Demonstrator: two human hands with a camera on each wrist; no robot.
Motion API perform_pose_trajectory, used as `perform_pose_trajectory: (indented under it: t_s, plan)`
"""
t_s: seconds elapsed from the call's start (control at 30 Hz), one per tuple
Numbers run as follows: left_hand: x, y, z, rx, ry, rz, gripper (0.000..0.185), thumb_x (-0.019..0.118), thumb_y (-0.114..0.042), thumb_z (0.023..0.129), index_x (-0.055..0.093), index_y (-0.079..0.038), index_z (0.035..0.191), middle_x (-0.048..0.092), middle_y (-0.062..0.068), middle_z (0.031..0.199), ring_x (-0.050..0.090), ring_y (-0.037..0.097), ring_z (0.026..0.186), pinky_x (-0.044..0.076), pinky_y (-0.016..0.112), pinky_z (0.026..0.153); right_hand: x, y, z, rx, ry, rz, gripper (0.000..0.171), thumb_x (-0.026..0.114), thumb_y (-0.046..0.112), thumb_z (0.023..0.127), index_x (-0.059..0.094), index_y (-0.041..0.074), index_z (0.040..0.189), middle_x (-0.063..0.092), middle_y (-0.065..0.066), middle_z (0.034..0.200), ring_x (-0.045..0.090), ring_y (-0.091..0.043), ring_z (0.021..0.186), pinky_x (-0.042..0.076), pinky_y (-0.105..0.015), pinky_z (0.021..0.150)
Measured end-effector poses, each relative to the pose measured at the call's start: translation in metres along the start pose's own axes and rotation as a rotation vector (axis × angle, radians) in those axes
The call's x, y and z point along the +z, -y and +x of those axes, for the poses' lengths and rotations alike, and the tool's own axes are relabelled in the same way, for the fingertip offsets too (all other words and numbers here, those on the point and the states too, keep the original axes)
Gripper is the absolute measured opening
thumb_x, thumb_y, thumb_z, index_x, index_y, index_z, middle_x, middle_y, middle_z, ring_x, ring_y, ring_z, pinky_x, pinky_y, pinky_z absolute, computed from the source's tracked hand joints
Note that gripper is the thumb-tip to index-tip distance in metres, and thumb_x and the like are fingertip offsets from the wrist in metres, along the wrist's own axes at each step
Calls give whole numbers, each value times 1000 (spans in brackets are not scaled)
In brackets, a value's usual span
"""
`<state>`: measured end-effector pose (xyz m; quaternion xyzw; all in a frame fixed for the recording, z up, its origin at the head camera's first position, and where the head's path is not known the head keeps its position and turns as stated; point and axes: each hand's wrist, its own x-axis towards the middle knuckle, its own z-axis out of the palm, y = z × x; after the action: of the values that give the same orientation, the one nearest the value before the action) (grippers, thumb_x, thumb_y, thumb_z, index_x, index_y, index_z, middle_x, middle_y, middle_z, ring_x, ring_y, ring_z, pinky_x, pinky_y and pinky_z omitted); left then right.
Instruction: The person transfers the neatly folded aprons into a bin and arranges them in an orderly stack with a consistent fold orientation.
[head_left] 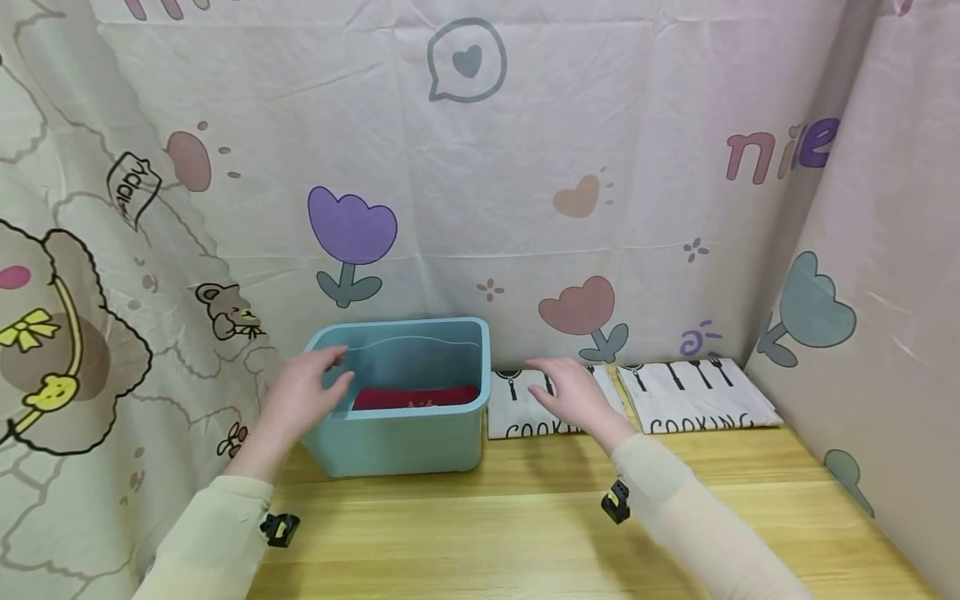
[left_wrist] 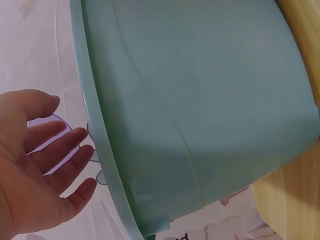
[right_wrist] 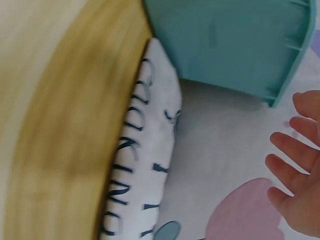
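Note:
A blue-green plastic bin (head_left: 405,443) stands on the wooden table, and a red folded item (head_left: 416,397), perhaps cloth, lies inside it. By the bin's left rim is my left hand (head_left: 306,392); in the left wrist view its fingers (left_wrist: 62,159) are loosely bent, apart from the bin wall (left_wrist: 210,100), and hold nothing. My right hand (head_left: 576,393) hovers over a white folded cloth (head_left: 517,408) printed with cooking tools, to the right of the bin. Its fingers (right_wrist: 292,150) are spread and hold nothing. A second, similar white cloth (head_left: 697,396) lies further right.
The wooden table (head_left: 465,542) stretches in front of the bin and cloths. A patterned curtain (head_left: 450,167) hangs close behind them, with more curtain on the left (head_left: 67,292) and right (head_left: 885,333). Small black devices sit on both wrists.

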<state>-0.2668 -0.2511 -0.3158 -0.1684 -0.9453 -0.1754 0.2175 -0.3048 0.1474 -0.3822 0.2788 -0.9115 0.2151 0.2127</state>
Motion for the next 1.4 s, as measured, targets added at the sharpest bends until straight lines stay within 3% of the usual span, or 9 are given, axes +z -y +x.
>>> perform_pose_trajectory:
  t_s: [0.3,0.63,0.9,1.4]
  plan:
    - [3,-15,-12,60,-50,32,45,69,-15,91,59,3,131,66,23,118,59,44,111,43,61,94,19,-22,-18,67,34,-44,40,69,20,92,64,2,128,65,-16,126,57,-37,119,39,-53,104]
    - [11,-26,-22,72,-56,75,45,69,-22,92,61,-2,132,62,21,128,53,45,117,38,64,92,33,-37,-32,177,122,-76,41,68,24,93,63,8,131,61,-15,132,51,-39,124,37,-58,104]
    - [16,-31,-27,93,-65,92,46,70,-25,92,61,-5,133,63,19,128,53,43,117,37,62,92,43,-43,-40,190,122,-86,37,68,25,94,66,6,125,64,-17,127,54,-41,120,39,-58,102]
    - [24,-45,-34,165,-114,76,46,76,-20,87,64,-6,129,66,15,122,56,38,114,38,63,94,49,-51,-52,299,228,-139,25,69,10,91,72,9,116,68,-13,118,60,-39,111,46,-56,93]
